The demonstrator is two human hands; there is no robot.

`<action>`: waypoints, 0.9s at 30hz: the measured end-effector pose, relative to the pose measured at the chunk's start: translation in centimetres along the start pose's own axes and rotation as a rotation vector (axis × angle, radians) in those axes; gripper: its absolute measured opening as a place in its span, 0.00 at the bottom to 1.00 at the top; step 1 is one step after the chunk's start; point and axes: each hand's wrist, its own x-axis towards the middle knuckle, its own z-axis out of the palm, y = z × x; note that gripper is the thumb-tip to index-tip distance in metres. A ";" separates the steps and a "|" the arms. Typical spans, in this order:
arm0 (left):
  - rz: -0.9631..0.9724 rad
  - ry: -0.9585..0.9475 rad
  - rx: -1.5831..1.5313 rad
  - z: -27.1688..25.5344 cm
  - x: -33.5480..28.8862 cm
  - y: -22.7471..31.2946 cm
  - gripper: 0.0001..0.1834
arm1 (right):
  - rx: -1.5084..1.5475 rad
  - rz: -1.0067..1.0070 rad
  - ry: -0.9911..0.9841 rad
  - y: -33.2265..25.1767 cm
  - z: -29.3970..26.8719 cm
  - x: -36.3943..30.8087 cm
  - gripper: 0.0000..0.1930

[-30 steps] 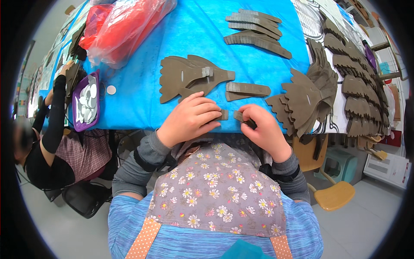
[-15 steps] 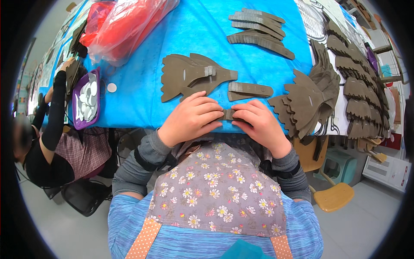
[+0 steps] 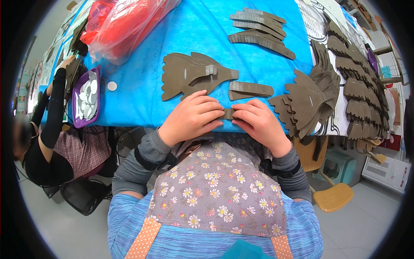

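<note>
At the table's near edge, my left hand (image 3: 193, 117) and my right hand (image 3: 263, 125) grip a small dark brown strip (image 3: 228, 114) from either side. The fingers of both are closed on it, and its ends are hidden under them. Just beyond my left hand lie flat brown fan-shaped pieces (image 3: 174, 82) with scalloped edges, a small grey patch on the upper one. Past my right hand rest brown tapered strips (image 3: 255, 89) with grey ends. To the right, more fan-shaped pieces (image 3: 302, 103) overlap in a pile.
Fanned rows of strips (image 3: 261, 41) lie farther back on the blue table cover (image 3: 194, 30). A purple basket (image 3: 99, 93) of white discs and a red plastic bag (image 3: 129, 32) are at left, near a co-worker (image 3: 56, 142). Brown pieces (image 3: 358, 88) line the right side, above a wooden stool (image 3: 334, 196).
</note>
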 end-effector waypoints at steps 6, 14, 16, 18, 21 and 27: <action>0.015 0.005 0.009 -0.1 0.1 0.0 0.13 | 0.015 -0.013 -0.003 0.3 0.1 -0.1 0.11; 0.023 -0.009 0.037 0.0 -0.1 -0.1 0.16 | 0.016 -0.004 0.007 0.3 0.2 -0.1 0.10; 0.001 -0.091 0.100 0.0 0.0 0.2 0.22 | 0.023 0.000 -0.002 0.2 0.0 -0.2 0.11; -0.001 -0.123 0.143 -0.1 0.1 0.7 0.23 | 0.038 0.012 0.006 0.2 0.1 -0.3 0.11; -0.004 -0.172 0.222 -0.2 -0.1 1.9 0.25 | 0.063 0.037 0.033 0.2 0.1 -0.9 0.11; -0.023 -0.210 0.099 -1.4 0.1 1.7 0.24 | 0.078 0.023 0.186 0.0 0.1 -1.2 0.08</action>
